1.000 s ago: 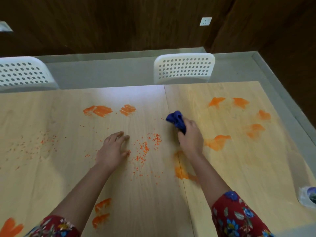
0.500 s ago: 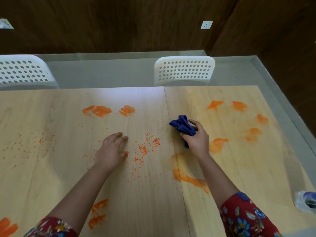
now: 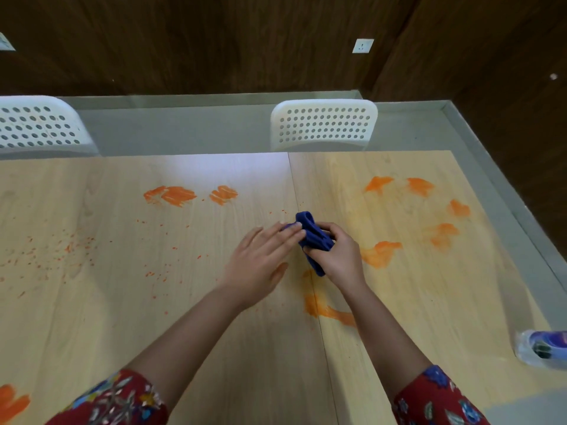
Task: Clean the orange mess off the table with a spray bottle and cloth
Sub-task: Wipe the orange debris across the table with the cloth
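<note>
My right hand [image 3: 340, 259] grips a bunched blue cloth [image 3: 313, 237] just above the middle seam of the light wooden table [image 3: 92, 302]. My left hand [image 3: 260, 262] lies flat beside it, its fingertips touching the cloth's left side. Orange smears [image 3: 380, 253] mark the table right of the cloth, more at the far left [image 3: 175, 194], and a streak [image 3: 328, 311] runs under my right forearm. Orange crumbs [image 3: 67, 246] are scattered over the left half. The spray bottle [image 3: 543, 348] lies at the right edge, partly cut off.
Two white perforated chairs [image 3: 325, 124] [image 3: 36, 127] stand behind the table's far edge. A grey floor strip and dark wooden walls lie beyond. Another orange smear [image 3: 12, 400] sits at the near left corner.
My left hand slid right from the crumbs to the cloth. My right hand lifted the cloth slightly and moved right, uncovering the orange streak near the seam.
</note>
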